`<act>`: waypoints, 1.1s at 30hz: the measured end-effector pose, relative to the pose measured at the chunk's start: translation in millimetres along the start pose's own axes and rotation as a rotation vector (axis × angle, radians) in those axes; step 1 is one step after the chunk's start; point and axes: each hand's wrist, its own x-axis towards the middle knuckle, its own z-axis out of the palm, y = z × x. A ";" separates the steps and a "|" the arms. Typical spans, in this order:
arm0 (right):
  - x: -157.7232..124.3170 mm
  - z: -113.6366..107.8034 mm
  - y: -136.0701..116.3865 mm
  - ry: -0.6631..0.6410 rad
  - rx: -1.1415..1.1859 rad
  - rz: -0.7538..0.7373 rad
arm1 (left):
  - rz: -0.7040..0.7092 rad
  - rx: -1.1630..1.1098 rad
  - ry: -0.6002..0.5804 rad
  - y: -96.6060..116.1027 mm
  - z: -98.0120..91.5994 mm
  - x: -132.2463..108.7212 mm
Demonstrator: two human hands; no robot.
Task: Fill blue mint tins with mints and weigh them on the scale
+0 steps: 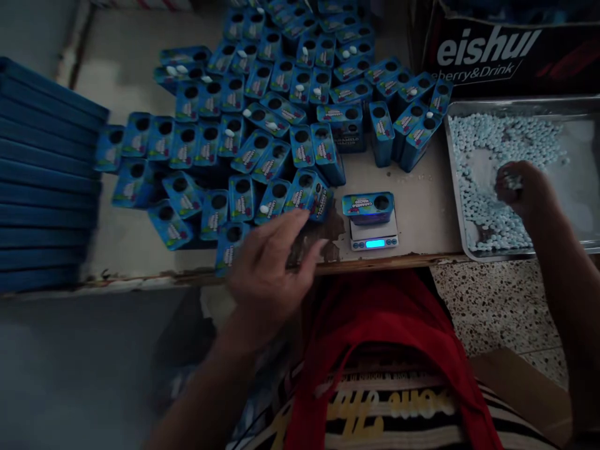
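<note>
My left hand (274, 259) hovers at the table's front edge with thumb and fingers apart, holding nothing, close to the nearest blue candy boxes (241, 197). On the right, my right hand (522, 190) is over the metal tray (581, 219), its fingers curled around some small pale candies. More loose candies (515, 134) lie spread in the tray. Between my hands, a small digital scale (374, 234) with a lit blue display bears one blue candy box (368, 205), its round hole facing up.
Many upright blue boxes crowd the table (135, 250), some with pale candies on top or at their holes. A stack of blue folded-looking pieces (47, 181) stands at the left. A black printed carton (492, 56) sits behind the tray.
</note>
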 end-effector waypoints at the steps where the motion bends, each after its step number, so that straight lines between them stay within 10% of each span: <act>1: -5.7 -4.7 -2.4 -0.003 0.046 0.016 | 0.017 -0.048 0.002 0.4 21.3 -5.9; 7: -36.4 14.6 -14.4 0.189 -0.013 0.080 | -0.180 -0.373 -0.062 8.2 102.4 16.0; 15: -26.0 67.4 -71.5 0.333 0.433 -0.039 | 0.154 -0.381 -0.237 79.6 137.0 83.2; 21: -24.4 89.5 -130.0 0.475 0.565 -0.081 | 0.141 -0.451 -0.260 113.0 175.7 97.5; 33: -23.0 80.2 -121.6 0.460 0.564 -0.020 | 0.141 -0.464 -0.292 128.5 193.8 96.4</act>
